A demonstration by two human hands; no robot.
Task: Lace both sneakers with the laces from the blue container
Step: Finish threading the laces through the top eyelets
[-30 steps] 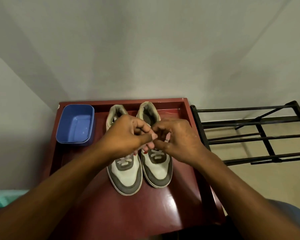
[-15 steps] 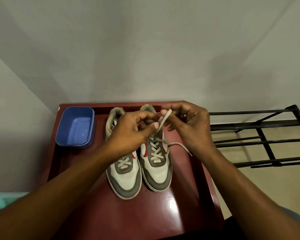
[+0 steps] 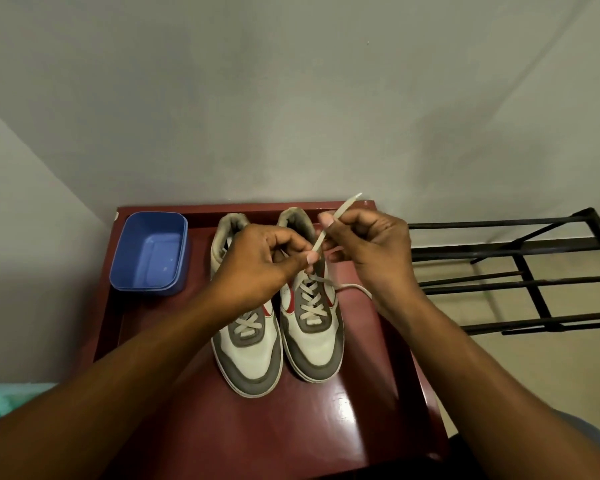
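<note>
The left forearm (image 3: 129, 372) enters from the lower left corner and the right forearm (image 3: 492, 375) from the lower right; both are bare and come together toward the middle. The left hand (image 3: 264, 261) shows its back to the camera. Its fingers are curled, and its thumb and forefinger pinch the lace (image 3: 321, 237) at a lower part. The right hand (image 3: 371, 247) is just beside it, a little higher. Its fingers are curled too, and its thumb presses the same lace against the forefinger, higher up.
</note>
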